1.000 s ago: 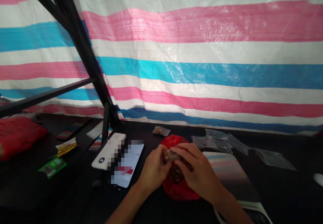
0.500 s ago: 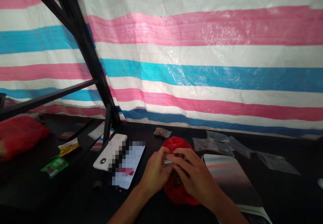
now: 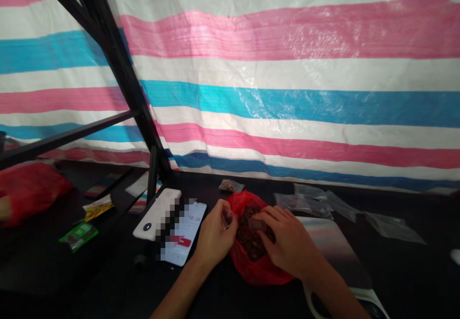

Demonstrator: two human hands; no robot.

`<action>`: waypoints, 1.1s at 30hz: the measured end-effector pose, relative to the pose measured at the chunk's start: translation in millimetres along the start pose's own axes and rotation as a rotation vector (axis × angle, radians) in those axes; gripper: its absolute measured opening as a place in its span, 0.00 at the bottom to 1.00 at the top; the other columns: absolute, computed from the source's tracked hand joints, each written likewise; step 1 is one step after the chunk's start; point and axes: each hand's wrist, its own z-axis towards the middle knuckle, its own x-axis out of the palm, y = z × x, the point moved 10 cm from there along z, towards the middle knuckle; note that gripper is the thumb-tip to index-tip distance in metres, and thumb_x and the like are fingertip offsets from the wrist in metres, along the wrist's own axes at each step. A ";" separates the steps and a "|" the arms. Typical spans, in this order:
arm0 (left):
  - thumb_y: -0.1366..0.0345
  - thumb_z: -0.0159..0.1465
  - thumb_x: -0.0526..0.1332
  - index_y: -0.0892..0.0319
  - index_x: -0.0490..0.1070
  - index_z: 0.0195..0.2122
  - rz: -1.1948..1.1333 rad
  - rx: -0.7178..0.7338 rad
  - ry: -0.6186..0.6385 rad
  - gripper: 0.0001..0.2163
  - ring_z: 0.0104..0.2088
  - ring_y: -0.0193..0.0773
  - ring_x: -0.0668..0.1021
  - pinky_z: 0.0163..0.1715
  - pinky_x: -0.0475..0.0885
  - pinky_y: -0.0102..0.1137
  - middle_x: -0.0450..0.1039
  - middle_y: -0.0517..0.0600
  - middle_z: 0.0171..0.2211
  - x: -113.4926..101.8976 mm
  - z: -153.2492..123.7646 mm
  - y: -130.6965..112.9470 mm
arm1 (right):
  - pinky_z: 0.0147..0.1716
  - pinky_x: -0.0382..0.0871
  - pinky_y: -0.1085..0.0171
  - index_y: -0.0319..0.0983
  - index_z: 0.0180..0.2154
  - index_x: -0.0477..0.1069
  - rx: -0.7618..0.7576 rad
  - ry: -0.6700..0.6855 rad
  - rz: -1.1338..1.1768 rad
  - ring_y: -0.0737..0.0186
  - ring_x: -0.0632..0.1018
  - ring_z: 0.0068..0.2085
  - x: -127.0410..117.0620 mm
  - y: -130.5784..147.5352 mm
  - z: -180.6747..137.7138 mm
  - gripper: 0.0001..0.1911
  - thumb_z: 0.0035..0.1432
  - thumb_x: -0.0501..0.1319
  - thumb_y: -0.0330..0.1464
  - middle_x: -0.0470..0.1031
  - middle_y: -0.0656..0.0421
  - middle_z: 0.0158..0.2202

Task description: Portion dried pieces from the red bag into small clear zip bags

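A red plastic bag lies open on the black table, filled with dark brown bits. My left hand is closed on a small clear pouch at the bag's left rim. My right hand rests over the bag's mouth, its fingertips pinched on the brown contents.
Two phones lie left of the bag by a black metal frame. A small filled pouch and several empty clear pouches lie behind. A shiny flat scale sits to the right. Red bag and packets far left. Striped tarp behind.
My hands have drawn apart: the left now holds the small pouch at the bag's rim while the right has dropped into the bag's contents. The red bag's mouth is more open.
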 end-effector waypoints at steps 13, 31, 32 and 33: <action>0.65 0.60 0.64 0.54 0.63 0.36 -0.178 -0.157 0.103 0.08 0.31 0.39 0.77 0.32 0.67 0.29 0.74 0.45 0.29 18.7 -2.3 17.8 | 0.48 0.61 0.54 0.41 0.46 0.74 0.055 0.062 -0.119 0.51 0.73 0.49 16.2 -7.7 1.3 0.12 0.62 0.60 0.25 0.78 0.54 0.46; 0.63 0.52 0.70 0.57 0.69 0.29 -0.620 -0.369 0.090 0.10 0.28 0.32 0.75 0.32 0.69 0.26 0.73 0.43 0.26 23.8 -3.7 27.6 | 0.52 0.64 0.55 0.40 0.51 0.73 0.177 0.014 0.075 0.51 0.76 0.52 20.2 -9.0 0.6 0.17 0.61 0.58 0.24 0.79 0.52 0.50; 0.63 0.52 0.70 0.57 0.69 0.29 -0.633 -0.364 0.096 0.11 0.29 0.33 0.75 0.33 0.69 0.26 0.73 0.44 0.27 24.3 -3.6 26.4 | 0.53 0.64 0.54 0.40 0.52 0.73 0.180 0.006 0.077 0.51 0.76 0.52 19.7 -9.1 1.0 0.18 0.62 0.58 0.25 0.79 0.52 0.50; 0.63 0.52 0.71 0.57 0.69 0.30 -0.644 -0.358 0.103 0.11 0.30 0.33 0.75 0.34 0.70 0.26 0.74 0.44 0.28 24.7 -3.6 24.9 | 0.53 0.65 0.54 0.40 0.52 0.74 0.176 -0.002 0.084 0.51 0.76 0.52 19.4 -8.7 1.2 0.18 0.62 0.58 0.26 0.79 0.52 0.50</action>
